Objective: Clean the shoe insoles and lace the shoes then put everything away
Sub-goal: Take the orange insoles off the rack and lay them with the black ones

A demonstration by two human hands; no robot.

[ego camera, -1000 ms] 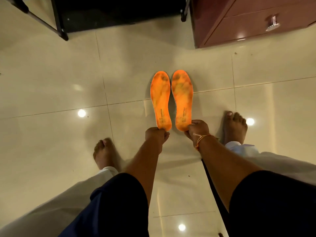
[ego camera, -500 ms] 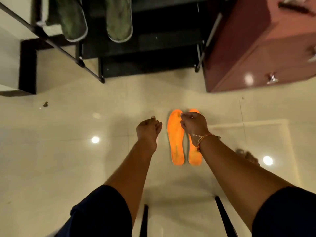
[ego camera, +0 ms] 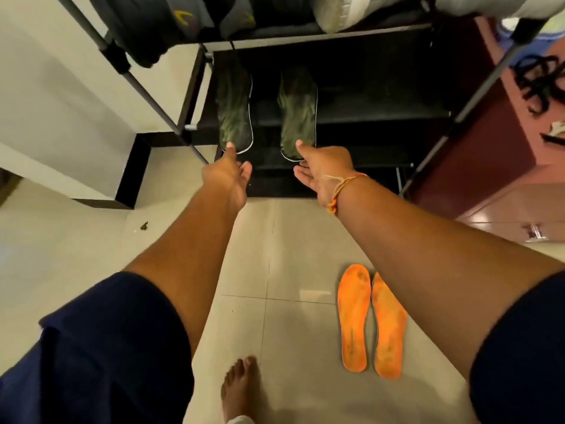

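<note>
The tiled floor point(ego camera: 76, 255) fills most of the view, pale and glossy, and at its far edge stands the black shoe rack point(ego camera: 351, 117) with metal poles and dark shelves, which serves here as the marker for everything else. To the right of the rack is a reddish-brown cabinet point(ego camera: 477, 154), touching or nearly touching the rack's right pole. On an upper shelf of the rack, at the top of the view, sit dark and pale shoes that are cut off and blurred. On a lower shelf rest two green shoes side by side, soles or heels toward the person: the left shoe point(ego camera: 234, 111) and the right shoe point(ego camera: 298, 114), apart from each other. Both arms stretch toward the rack in dark blue sleeves. The left hand point(ego camera: 227, 172) has its fingers loose and spread, holding nothing, its thumb tip just at the heel of the left shoe. The right hand point(ego camera: 322, 171), with a thread band at the wrist, is likewise released and empty, thumb tip at the heel of the right shoe. In front of the rack, well back toward the person and to the right, two orange insoles point(ego camera: 354, 316) lie flat on the floor, side by side and nearly touching, partly under the right arm. A bare foot point(ego camera: 241, 390) stands on the floor left of the insoles
</note>
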